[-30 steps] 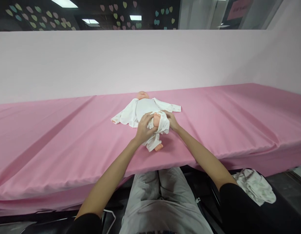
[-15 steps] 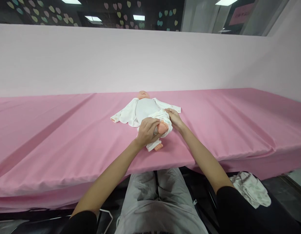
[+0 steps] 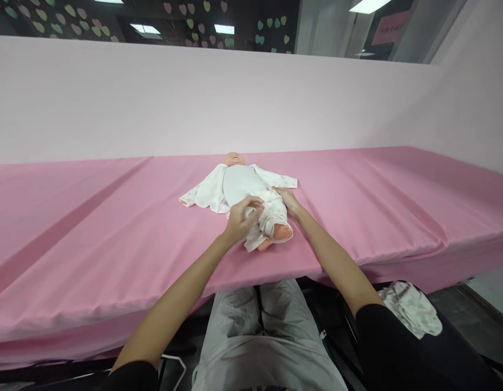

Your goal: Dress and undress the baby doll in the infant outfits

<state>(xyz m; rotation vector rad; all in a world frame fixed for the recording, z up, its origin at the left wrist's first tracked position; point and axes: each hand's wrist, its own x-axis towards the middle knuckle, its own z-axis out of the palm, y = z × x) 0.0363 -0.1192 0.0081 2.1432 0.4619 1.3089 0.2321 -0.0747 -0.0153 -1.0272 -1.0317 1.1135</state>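
Observation:
A baby doll lies on its back, its head toward the wall and its feet toward me. It wears a white long-sleeved top, spread out at the sides, and white patterned baby pants. Over the pants' left side hovers my left hand, fingers apart and slightly blurred, holding nothing. My right hand is at the pants' upper right edge, its fingertips closed on the cloth there. Both doll feet stick out of the leg openings.
Pink sheeting covers the table and hangs over its front edge. A white wall rises behind. At lower right, a crumpled white patterned cloth lies on a dark surface beside my right arm.
The doll's right-side leg has come down, its foot now lower and nearer the table edge. My left hand has let go of the leg and opened. My right hand stays by the pants' upper edge.

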